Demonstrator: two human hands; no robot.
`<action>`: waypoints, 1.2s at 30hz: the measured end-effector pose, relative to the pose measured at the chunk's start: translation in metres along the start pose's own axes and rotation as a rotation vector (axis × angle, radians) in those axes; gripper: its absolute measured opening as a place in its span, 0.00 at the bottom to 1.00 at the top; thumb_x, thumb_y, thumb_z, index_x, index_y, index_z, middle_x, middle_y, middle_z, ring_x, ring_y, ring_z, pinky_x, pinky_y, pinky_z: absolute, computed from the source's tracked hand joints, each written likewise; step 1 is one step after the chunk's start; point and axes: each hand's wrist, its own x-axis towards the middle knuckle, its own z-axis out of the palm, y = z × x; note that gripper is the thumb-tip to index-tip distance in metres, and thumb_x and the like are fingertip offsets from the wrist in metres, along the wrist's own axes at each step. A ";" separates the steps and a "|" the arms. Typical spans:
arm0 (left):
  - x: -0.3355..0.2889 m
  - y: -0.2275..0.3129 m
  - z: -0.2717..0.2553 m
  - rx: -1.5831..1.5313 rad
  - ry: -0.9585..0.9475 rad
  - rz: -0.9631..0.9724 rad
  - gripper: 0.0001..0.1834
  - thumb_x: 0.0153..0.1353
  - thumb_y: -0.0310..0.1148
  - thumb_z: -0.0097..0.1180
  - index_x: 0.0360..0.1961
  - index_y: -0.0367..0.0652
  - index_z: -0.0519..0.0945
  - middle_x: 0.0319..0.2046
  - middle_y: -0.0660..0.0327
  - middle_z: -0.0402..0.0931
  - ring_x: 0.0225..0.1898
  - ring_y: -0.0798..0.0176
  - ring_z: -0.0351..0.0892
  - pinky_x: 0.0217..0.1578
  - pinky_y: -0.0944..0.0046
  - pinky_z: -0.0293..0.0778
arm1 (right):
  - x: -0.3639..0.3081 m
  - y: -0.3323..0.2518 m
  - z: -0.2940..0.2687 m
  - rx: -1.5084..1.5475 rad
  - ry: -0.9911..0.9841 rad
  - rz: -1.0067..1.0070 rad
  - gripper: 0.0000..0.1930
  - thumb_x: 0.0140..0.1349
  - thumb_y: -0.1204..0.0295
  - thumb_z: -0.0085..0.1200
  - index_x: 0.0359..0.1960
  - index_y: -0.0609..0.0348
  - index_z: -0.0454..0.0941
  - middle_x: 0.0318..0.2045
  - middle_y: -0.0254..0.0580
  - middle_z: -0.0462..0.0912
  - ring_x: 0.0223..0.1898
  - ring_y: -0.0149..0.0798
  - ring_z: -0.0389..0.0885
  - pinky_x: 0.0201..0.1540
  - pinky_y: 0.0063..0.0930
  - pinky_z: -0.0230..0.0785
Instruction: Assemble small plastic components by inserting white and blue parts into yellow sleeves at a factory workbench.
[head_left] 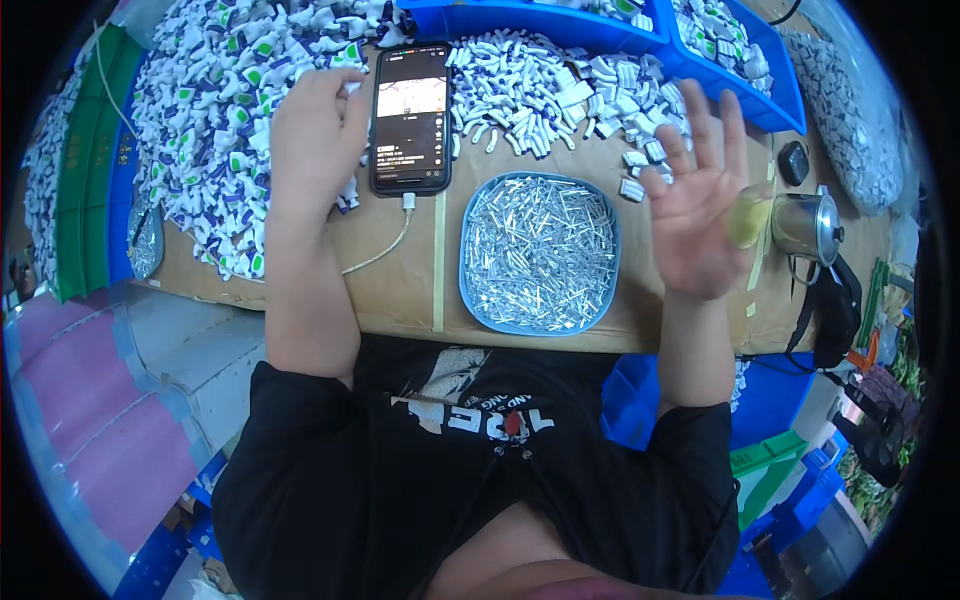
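My left hand point(318, 135) is over the right edge of a large heap of white, purple and green plastic pieces point(215, 120), back of the hand up. Its fingers are bent toward the thumb, with a bit of white showing between them; what they hold is hidden. My right hand point(697, 220) is raised with the palm up, fingers apart and nothing in it. A yellowish cover point(748, 216) sits on its thumb, slightly blurred. Between my hands, near the table's front edge, stands a blue tub point(465, 262) full of small silvery metal pins point(540, 250).
A phone point(411, 120) with a lit screen and a white cable point(390, 248) lies right of my left hand. Small white curved pieces point(515, 95) are heaped behind the tub. Blue bins point(785, 108) line the back. A metal cup point(800, 225) and a small black object point(793, 162) stand at right.
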 end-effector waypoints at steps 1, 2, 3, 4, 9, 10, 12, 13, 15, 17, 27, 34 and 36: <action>0.000 -0.010 -0.004 0.216 -0.123 -0.002 0.13 0.57 0.34 0.52 0.41 0.41 0.80 0.31 0.54 0.77 0.33 0.53 0.78 0.35 0.60 0.73 | -0.004 0.003 -0.001 -0.244 -0.026 0.053 0.38 0.59 0.61 0.54 0.68 0.59 0.51 0.56 0.54 0.70 0.49 0.42 0.73 0.44 0.30 0.68; 0.001 -0.014 -0.006 0.432 -0.246 -0.004 0.15 0.57 0.37 0.52 0.41 0.41 0.80 0.33 0.52 0.78 0.35 0.50 0.78 0.38 0.56 0.73 | -0.009 0.006 -0.004 -0.489 -0.052 0.104 0.44 0.57 0.51 0.57 0.68 0.61 0.50 0.58 0.54 0.68 0.48 0.40 0.72 0.43 0.30 0.66; 0.001 -0.016 -0.007 0.479 -0.347 -0.057 0.17 0.56 0.42 0.50 0.40 0.42 0.81 0.35 0.52 0.79 0.37 0.49 0.79 0.40 0.51 0.73 | -0.015 0.012 -0.008 -0.588 -0.168 0.132 0.42 0.58 0.51 0.57 0.67 0.62 0.52 0.54 0.53 0.73 0.46 0.40 0.74 0.41 0.30 0.65; 0.001 -0.015 -0.010 0.482 -0.346 -0.060 0.17 0.56 0.42 0.50 0.40 0.42 0.81 0.35 0.52 0.79 0.37 0.49 0.79 0.40 0.51 0.73 | -0.018 0.018 -0.008 -0.819 -0.406 0.090 0.39 0.56 0.55 0.59 0.64 0.63 0.60 0.49 0.50 0.76 0.44 0.39 0.74 0.39 0.30 0.64; 0.002 -0.016 -0.011 0.566 -0.452 -0.023 0.15 0.57 0.40 0.51 0.38 0.41 0.81 0.36 0.53 0.79 0.40 0.49 0.78 0.40 0.52 0.73 | -0.020 0.021 0.011 -1.629 -0.986 0.012 0.20 0.43 0.70 0.62 0.42 0.54 0.80 0.43 0.36 0.78 0.43 0.42 0.72 0.48 0.38 0.61; 0.002 -0.018 -0.010 0.566 -0.453 -0.022 0.15 0.57 0.40 0.51 0.38 0.41 0.81 0.36 0.53 0.79 0.40 0.49 0.78 0.40 0.52 0.73 | -0.022 0.024 0.011 -1.664 -0.996 0.045 0.20 0.41 0.72 0.62 0.41 0.52 0.80 0.41 0.34 0.78 0.44 0.41 0.72 0.49 0.38 0.60; 0.003 -0.023 -0.008 0.430 -0.341 -0.123 0.12 0.57 0.36 0.53 0.38 0.41 0.80 0.37 0.53 0.78 0.40 0.49 0.77 0.40 0.52 0.72 | -0.024 0.027 0.009 -1.699 -1.005 0.077 0.21 0.39 0.74 0.61 0.41 0.50 0.81 0.40 0.33 0.78 0.45 0.40 0.71 0.50 0.38 0.58; 0.003 -0.023 -0.007 0.430 -0.342 -0.121 0.12 0.57 0.36 0.53 0.38 0.41 0.80 0.37 0.53 0.78 0.40 0.49 0.77 0.40 0.52 0.72 | -0.025 0.029 0.007 -1.696 -1.017 0.075 0.20 0.38 0.75 0.60 0.39 0.50 0.81 0.38 0.32 0.78 0.45 0.39 0.71 0.50 0.37 0.58; 0.002 -0.023 -0.004 0.377 -0.005 0.096 0.10 0.55 0.32 0.57 0.38 0.40 0.80 0.36 0.53 0.78 0.36 0.51 0.77 0.37 0.55 0.72 | -0.027 0.030 0.005 -1.692 -1.027 0.073 0.20 0.38 0.76 0.60 0.38 0.51 0.81 0.37 0.31 0.77 0.44 0.39 0.71 0.49 0.37 0.58; 0.004 0.003 0.004 0.154 0.052 0.097 0.09 0.56 0.31 0.58 0.37 0.40 0.80 0.33 0.54 0.78 0.34 0.55 0.77 0.35 0.58 0.71 | -0.028 0.031 0.002 -1.719 -1.053 0.062 0.18 0.36 0.76 0.58 0.35 0.52 0.81 0.34 0.30 0.77 0.42 0.38 0.71 0.47 0.37 0.58; -0.057 0.073 0.055 -0.981 -0.309 -0.141 0.11 0.57 0.29 0.62 0.38 0.35 0.76 0.31 0.60 0.80 0.32 0.73 0.78 0.35 0.71 0.75 | -0.025 0.030 0.002 -1.684 -1.051 0.029 0.16 0.34 0.77 0.56 0.31 0.54 0.78 0.31 0.31 0.76 0.40 0.38 0.70 0.43 0.34 0.59; -0.060 0.073 0.063 -0.970 -0.317 -0.107 0.11 0.56 0.29 0.63 0.39 0.36 0.77 0.31 0.59 0.80 0.33 0.70 0.80 0.36 0.70 0.75 | -0.021 0.030 0.003 -1.439 -0.867 -0.094 0.13 0.41 0.80 0.61 0.31 0.57 0.78 0.30 0.36 0.77 0.35 0.41 0.75 0.38 0.33 0.67; -0.061 0.073 0.060 -0.848 -0.343 -0.019 0.12 0.55 0.29 0.63 0.39 0.37 0.77 0.31 0.58 0.81 0.31 0.68 0.81 0.35 0.69 0.76 | -0.020 0.030 0.004 -1.386 -0.815 -0.170 0.12 0.43 0.80 0.62 0.32 0.58 0.78 0.30 0.38 0.78 0.33 0.42 0.76 0.36 0.33 0.69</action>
